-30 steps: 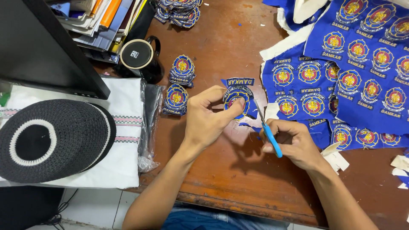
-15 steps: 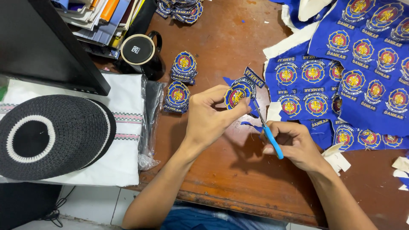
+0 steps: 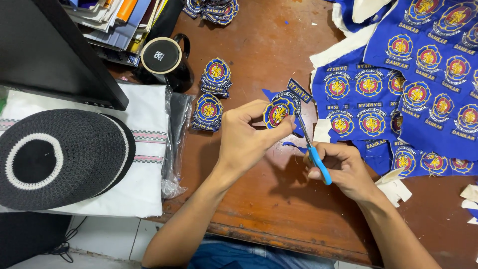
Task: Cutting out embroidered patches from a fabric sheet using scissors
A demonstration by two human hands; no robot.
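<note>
My left hand (image 3: 249,137) pinches a round blue embroidered patch (image 3: 279,110) with a yellow and red emblem, held above the brown wooden table (image 3: 279,209). A small blue strip of the patch cloth sticks out at its upper right. My right hand (image 3: 346,169) grips blue-handled scissors (image 3: 312,149), whose blades point up at the patch's right edge. Two small stacks of cut patches (image 3: 215,78) lie just left of my left hand.
A blue cloth sheet of uncut patches (image 3: 413,99) covers the table's right side, with white scraps (image 3: 393,187) near it. A black mug (image 3: 162,57), books, a dark monitor (image 3: 55,55), a folded white cloth (image 3: 144,164) and a black knitted cap (image 3: 55,159) sit at left.
The patch has turned in my left hand, and the scissors have worked further along its edge. The view has shifted slightly.
</note>
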